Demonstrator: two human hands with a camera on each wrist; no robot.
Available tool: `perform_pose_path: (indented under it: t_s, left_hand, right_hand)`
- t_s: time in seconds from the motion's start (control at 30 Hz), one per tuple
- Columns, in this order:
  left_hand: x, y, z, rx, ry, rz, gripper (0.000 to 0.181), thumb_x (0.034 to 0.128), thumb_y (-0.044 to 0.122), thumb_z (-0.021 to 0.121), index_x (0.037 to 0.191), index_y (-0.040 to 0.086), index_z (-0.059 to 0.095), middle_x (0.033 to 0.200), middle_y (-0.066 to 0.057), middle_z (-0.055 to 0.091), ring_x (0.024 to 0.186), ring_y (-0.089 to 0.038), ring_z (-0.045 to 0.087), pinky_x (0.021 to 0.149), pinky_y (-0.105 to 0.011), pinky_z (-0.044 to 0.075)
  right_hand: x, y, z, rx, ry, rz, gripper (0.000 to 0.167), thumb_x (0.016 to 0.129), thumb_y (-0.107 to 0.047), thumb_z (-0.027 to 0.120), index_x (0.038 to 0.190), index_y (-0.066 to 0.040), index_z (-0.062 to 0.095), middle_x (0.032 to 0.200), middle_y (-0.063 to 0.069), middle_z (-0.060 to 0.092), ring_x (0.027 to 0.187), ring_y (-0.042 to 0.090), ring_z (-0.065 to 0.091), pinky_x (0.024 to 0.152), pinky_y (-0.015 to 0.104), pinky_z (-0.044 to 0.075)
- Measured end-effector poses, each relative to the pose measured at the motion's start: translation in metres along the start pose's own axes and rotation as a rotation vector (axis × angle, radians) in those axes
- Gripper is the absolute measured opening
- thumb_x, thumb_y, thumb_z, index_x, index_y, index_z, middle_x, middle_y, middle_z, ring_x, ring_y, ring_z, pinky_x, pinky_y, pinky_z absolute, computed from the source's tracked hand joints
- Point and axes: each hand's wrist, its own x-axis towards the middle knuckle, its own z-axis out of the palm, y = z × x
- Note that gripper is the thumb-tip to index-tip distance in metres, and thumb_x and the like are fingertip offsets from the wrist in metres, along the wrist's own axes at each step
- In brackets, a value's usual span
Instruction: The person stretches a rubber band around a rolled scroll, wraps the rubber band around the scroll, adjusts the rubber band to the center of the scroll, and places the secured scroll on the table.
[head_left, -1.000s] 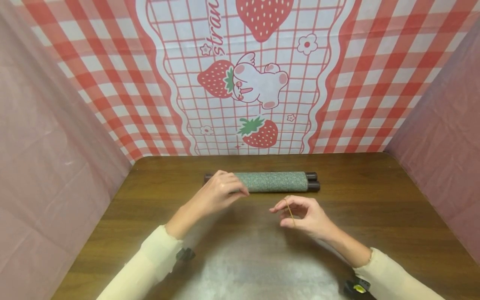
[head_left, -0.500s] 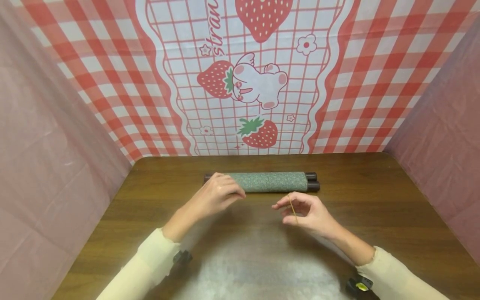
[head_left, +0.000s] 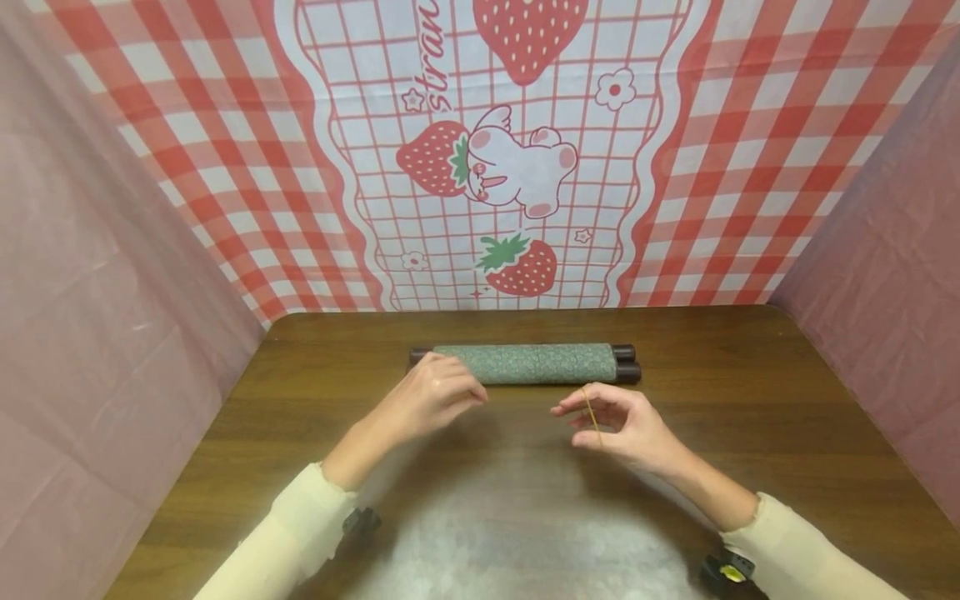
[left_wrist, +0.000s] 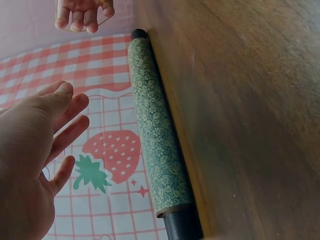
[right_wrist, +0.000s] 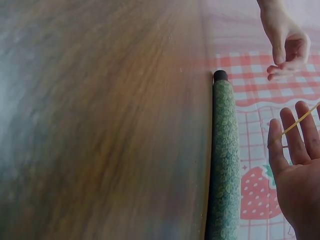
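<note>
Rubber band [head_left: 592,417] stretched across the spread fingers [right_wrist: 296,145] of your right hand [head_left: 633,427]
Your left hand [head_left: 431,398] holds nothing, fingers loosely bent; the green patterned scroll [head_left: 540,364] lies beyond both hands on the wooden surface [head_left: 487,533].

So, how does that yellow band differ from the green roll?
Thickness: the yellow band is thin as a string, while the green roll is thick.
Look: the band is plain yellow; the roll is patterned green and dark-ended.
Place: the band is stretched across the right hand; the roll lies on the table.
</note>
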Motion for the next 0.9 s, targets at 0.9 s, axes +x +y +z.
perform_pose_path:
  t_s: [0.9]
  left_hand:
    - [-0.010, -0.011, 0.001, 0.032, -0.039, -0.097, 0.013, 0.0901, 0.010, 0.090, 0.100, 0.015, 0.084, 0.098, 0.003, 0.086, 0.095, -0.018, 0.079, 0.087, -0.043, 0.057]
  right_hand:
    - [-0.011, -0.001, -0.006, 0.030, 0.011, -0.007, 0.042, 0.091, 0.024, 0.072, 0.132, 0.020, 0.062, 0.132, -0.007, 0.082, 0.123, 0.006, 0.079, 0.100, 0.030, 0.068]
